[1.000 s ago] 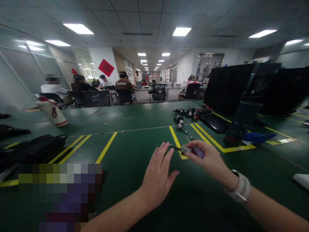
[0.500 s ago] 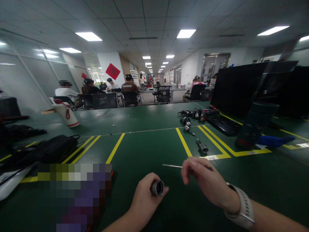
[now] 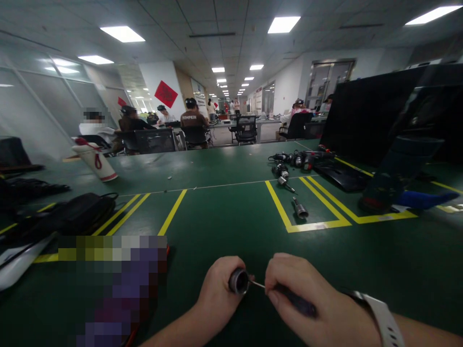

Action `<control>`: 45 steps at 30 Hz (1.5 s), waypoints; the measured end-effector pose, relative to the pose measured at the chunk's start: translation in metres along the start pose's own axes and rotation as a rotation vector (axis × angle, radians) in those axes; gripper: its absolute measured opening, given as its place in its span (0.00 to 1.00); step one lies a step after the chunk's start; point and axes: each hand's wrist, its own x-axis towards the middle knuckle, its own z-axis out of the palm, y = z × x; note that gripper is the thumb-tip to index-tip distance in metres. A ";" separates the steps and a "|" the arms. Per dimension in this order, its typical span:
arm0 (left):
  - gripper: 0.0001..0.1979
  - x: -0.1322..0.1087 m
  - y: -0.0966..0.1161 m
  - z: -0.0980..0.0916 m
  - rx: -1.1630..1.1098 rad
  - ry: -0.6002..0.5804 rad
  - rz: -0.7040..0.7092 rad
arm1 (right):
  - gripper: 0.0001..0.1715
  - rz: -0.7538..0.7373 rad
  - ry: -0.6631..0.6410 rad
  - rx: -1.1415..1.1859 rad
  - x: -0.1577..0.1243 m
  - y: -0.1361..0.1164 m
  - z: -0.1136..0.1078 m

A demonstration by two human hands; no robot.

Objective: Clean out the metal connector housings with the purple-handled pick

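My left hand (image 3: 219, 291) is closed around a round metal connector shell (image 3: 239, 281), its hollow end facing up toward me. In my right hand (image 3: 311, 289) is a screwdriver (image 3: 297, 302) with a dark handle and a thin shaft. The shaft points left, and its tip reaches the side of the shell by my left fingers; the exact contact point is hidden. Ahead on the green table (image 3: 224, 217), a similar metal connector (image 3: 300, 208) lies inside a yellow-taped area.
More connectors with dark cables (image 3: 285, 164) lie farther back. A dark tumbler (image 3: 401, 173) and black monitor (image 3: 390, 106) stand at right. At left are a white cup (image 3: 97, 161), a black pouch (image 3: 75, 214) and a pixelated object (image 3: 126, 289). Several people sit beyond the table.
My right hand has moved left and down, bringing the screwdriver tip to the connector shell. My left hand still holds the shell. The view has tilted slightly.
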 end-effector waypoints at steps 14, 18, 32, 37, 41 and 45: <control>0.09 -0.001 -0.002 0.000 0.048 -0.028 0.019 | 0.08 0.278 0.109 0.439 0.004 0.022 0.012; 0.08 -0.003 0.001 -0.001 0.087 -0.002 0.012 | 0.09 0.024 0.044 0.095 -0.005 0.008 0.008; 0.09 -0.002 0.001 -0.001 0.043 -0.023 -0.006 | 0.08 0.302 0.166 0.597 0.000 0.030 0.016; 0.08 -0.004 0.001 -0.001 0.046 -0.015 0.015 | 0.11 0.117 0.105 0.191 -0.008 0.014 0.008; 0.09 -0.005 0.002 -0.003 0.034 -0.015 0.025 | 0.10 0.230 0.114 0.393 -0.004 0.020 0.012; 0.11 -0.004 0.004 -0.003 0.007 -0.014 0.015 | 0.07 0.413 0.180 0.777 0.003 0.033 0.020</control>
